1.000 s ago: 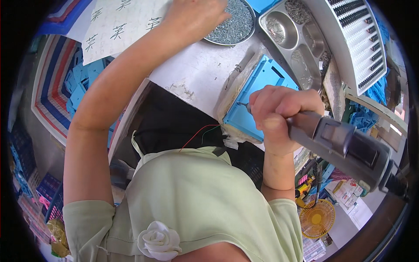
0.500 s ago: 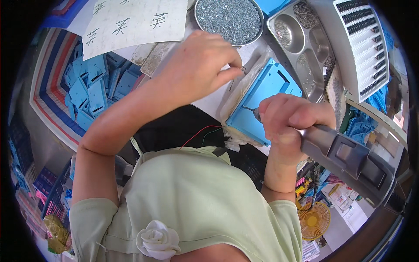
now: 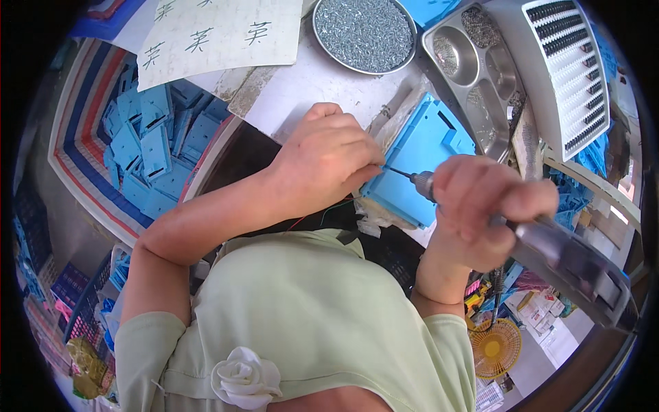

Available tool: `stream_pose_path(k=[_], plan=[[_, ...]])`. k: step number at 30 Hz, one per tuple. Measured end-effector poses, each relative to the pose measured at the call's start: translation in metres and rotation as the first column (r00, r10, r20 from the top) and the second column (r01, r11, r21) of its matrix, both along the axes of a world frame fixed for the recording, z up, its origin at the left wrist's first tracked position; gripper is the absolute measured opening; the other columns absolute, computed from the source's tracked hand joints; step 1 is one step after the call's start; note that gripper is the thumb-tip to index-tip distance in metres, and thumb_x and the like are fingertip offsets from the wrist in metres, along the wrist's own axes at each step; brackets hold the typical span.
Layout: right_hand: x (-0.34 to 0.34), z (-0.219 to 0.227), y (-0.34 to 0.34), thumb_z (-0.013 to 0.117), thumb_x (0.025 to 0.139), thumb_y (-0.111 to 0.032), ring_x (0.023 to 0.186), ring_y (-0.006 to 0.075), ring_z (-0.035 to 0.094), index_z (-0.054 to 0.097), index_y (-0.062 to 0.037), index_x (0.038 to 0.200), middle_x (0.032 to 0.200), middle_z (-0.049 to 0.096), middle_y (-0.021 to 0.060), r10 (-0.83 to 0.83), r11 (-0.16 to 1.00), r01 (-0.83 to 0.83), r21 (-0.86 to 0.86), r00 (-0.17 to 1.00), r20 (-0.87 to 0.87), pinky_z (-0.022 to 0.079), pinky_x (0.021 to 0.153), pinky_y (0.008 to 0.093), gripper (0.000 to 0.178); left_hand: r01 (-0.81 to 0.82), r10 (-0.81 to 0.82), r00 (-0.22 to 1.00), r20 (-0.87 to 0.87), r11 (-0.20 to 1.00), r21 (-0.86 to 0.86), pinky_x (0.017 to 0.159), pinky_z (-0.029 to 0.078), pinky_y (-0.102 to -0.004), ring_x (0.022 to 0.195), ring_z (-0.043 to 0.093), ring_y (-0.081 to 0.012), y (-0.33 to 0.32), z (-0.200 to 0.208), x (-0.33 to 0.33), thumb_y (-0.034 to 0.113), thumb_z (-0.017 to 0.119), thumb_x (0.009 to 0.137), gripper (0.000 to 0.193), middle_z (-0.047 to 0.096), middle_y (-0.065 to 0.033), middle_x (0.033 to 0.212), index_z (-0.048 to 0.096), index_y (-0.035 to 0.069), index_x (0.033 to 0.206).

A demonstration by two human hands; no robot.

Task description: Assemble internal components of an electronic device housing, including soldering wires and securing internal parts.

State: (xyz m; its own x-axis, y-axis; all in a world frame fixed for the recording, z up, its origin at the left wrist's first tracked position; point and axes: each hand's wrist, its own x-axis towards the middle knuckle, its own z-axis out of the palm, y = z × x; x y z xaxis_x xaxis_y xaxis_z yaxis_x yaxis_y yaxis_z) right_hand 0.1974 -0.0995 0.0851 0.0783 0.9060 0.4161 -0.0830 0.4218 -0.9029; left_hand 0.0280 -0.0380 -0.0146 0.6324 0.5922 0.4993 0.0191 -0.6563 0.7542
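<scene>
My right hand (image 3: 480, 209) grips a grey electric screwdriver (image 3: 570, 264) whose thin bit points left toward the fingertips of my left hand (image 3: 329, 161). My left hand's fingers are pinched together at the bit's tip, seemingly on a small screw too tiny to make out. Both hands meet at the left edge of a blue plastic panel (image 3: 422, 154) lying in a fixture on the white worktable (image 3: 309, 82).
A round metal dish of small screws (image 3: 364, 31) and a divided steel tray (image 3: 473, 62) stand behind the panel. A white slotted rack (image 3: 573, 69) is at the right. A paper sheet (image 3: 213, 31) lies top left. A striped bin of blue parts (image 3: 147, 147) sits to the left.
My left hand came back from the screw dish to the blue panel and now pinches at the bit's tip. The screwdriver swung left toward that hand.
</scene>
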Motion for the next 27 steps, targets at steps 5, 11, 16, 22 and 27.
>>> stream_pose_path(k=[5, 11, 16, 22, 27], plan=[[0.000, 0.008, -0.008, 0.074, 0.097, -0.025, 0.052, 0.0149, 0.054, 0.051, -0.0113, 0.112, 0.066, 0.056, -0.0006, 0.028, 1.000, -0.028, 0.008, 1.000, 0.005, 0.042, 0.055, 0.0334, 0.031, 0.049, -0.048, 0.998, 0.031, 0.999, -0.012, 0.079, 0.045, -0.0379, 0.076, 0.063, -0.0214, -0.002, 0.006, 0.005, 0.004, 0.083, 0.068, 0.027, 0.067, -0.0005, 0.082, 0.069, 0.011, 0.091], [-0.009, 0.005, -0.028, 0.086, 0.085, -0.015, 0.061, 0.0192, 0.056, 0.052, -0.0078, 0.103, 0.067, 0.058, 0.0040, 0.012, 0.997, -0.025, -0.073, 0.985, -0.171, 0.050, 0.066, 0.0382, 0.038, 0.134, -0.131, 0.990, -0.057, 0.989, 0.059, 0.089, 0.044, -0.0413, 0.086, 0.064, -0.0219, -0.010, 0.011, -0.003, 0.006, 0.084, 0.067, 0.036, 0.069, -0.0022, 0.092, 0.069, 0.011, 0.100], [-0.017, -0.013, -0.046, 0.085, 0.081, -0.002, 0.063, 0.0206, 0.057, 0.054, -0.0074, 0.102, 0.072, 0.059, 0.0067, -0.036, 0.993, 0.018, -0.114, 0.987, -0.159, 0.051, 0.069, 0.0393, 0.038, 0.061, -0.058, 0.979, -0.195, 0.998, 0.008, 0.104, 0.041, -0.0424, 0.115, 0.057, -0.0289, 0.016, 0.023, -0.024, 0.011, 0.078, 0.073, 0.077, 0.062, -0.0111, 0.133, 0.050, 0.008, 0.145], [-0.031, -0.027, -0.043, 0.080, 0.089, -0.009, 0.058, 0.0199, 0.054, 0.046, -0.0092, 0.095, 0.065, 0.055, 0.0030, -0.043, 0.997, 0.050, -0.053, 0.991, 0.126, 0.048, 0.062, 0.0376, 0.034, -0.015, 0.006, 0.982, -0.191, 0.999, -0.045, 0.100, 0.044, -0.0407, 0.106, 0.061, -0.0278, 0.020, 0.015, -0.031, 0.005, 0.070, 0.078, 0.057, 0.067, -0.0095, 0.119, 0.059, 0.006, 0.134], [-0.012, -0.023, -0.045, 0.083, 0.086, -0.010, 0.055, 0.0202, 0.056, 0.051, -0.0090, 0.103, 0.065, 0.056, 0.0021, -0.003, 0.996, 0.016, -0.087, 0.989, 0.148, 0.048, 0.058, 0.0389, 0.036, -0.002, 0.003, 0.985, -0.171, 1.000, 0.009, 0.094, 0.047, -0.0432, 0.101, 0.063, -0.0297, 0.018, 0.012, -0.001, 0.004, 0.068, 0.081, 0.036, 0.068, -0.0104, 0.113, 0.067, 0.006, 0.117]])
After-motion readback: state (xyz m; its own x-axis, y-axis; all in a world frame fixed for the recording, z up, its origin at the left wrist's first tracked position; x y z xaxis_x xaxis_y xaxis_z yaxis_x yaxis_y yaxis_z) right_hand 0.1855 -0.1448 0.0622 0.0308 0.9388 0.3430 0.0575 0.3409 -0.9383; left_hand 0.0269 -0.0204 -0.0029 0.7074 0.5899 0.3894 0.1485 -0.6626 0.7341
